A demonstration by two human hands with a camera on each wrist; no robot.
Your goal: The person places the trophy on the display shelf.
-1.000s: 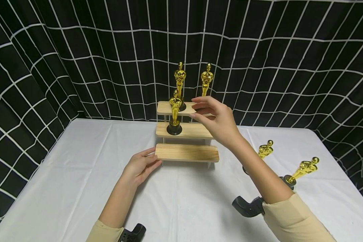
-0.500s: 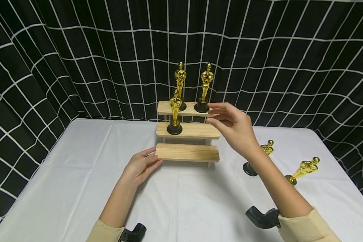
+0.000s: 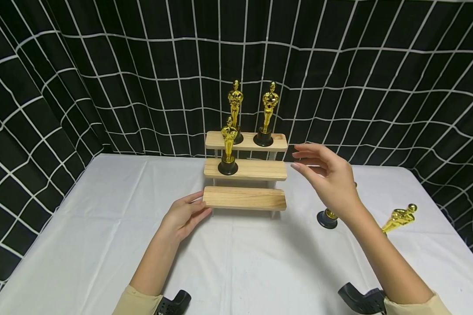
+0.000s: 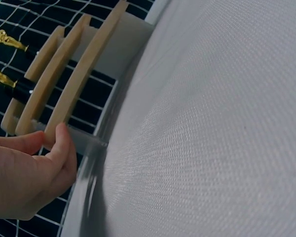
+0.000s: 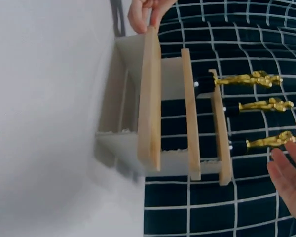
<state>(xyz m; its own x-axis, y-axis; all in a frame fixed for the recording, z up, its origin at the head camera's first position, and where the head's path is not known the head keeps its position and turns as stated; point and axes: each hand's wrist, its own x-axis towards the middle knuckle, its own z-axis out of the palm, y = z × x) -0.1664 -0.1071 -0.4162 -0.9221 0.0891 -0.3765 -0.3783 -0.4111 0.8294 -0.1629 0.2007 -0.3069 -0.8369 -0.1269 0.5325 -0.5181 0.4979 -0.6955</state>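
A three-step wooden display stand (image 3: 244,199) is at the middle of the table. My left hand (image 3: 183,216) holds the left end of its lowest board, which the left wrist view shows between thumb (image 4: 29,142) and fingers. Two gold trophy statuettes, one left (image 3: 235,101) and one right (image 3: 270,101), stand on the top board. Another gold statuette (image 3: 229,140) is on the left of the middle board. My right hand (image 3: 331,175) hovers to the right of the stand, fingers loosely bent with nothing between them.
Two more gold statuettes are on the white tablecloth (image 3: 114,227) at the right. The nearer-hand one shows its black base (image 3: 327,220), its upper part mostly hidden by my right hand; the other (image 3: 401,216) is partly behind my forearm. A black grid-patterned curtain (image 3: 161,87) hangs behind.
My right hand has moved away from the top-right statuette, to the right and lower, uncovering its base and the right ends of the upper boards. My left hand stays where it was.
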